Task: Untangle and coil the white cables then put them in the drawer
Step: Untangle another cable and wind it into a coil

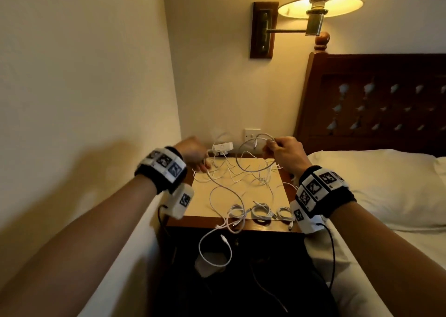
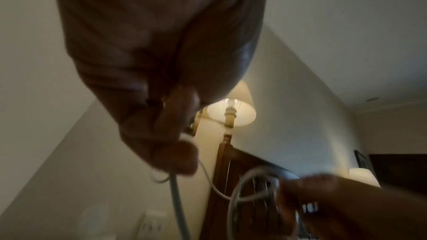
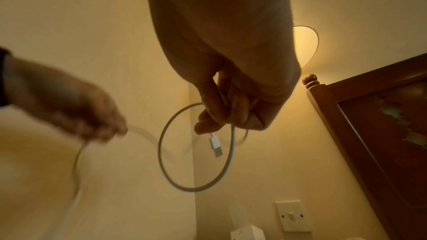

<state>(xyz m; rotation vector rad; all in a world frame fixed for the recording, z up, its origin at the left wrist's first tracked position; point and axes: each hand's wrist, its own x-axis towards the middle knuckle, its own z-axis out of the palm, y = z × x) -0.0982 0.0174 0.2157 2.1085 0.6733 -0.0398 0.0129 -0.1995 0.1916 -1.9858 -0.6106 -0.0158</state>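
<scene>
White cables (image 1: 231, 179): approx 3 coiled bundles (image 1: 261, 212) sit at nightstand (image 1: 207, 209) near edge; tangle remains far side, none in drawer yet. Right hand (image 1: 282, 151) fingers pinch a hanging loop (image 3: 196, 145) w/ USB plug (image 3: 216, 144) pointing down; left hand (image 1: 193, 153) fingers curl round the trailing length.

Held cable (image 1: 253, 158): white, one round loop hanging in the air, USB plug (image 3: 216, 146) dangling inside it.
Loose cables (image 1: 231, 174): white, tangled across the bench.
Coiled cables (image 1: 261, 211): three small white coils in a row at the bench's near edge.
</scene>
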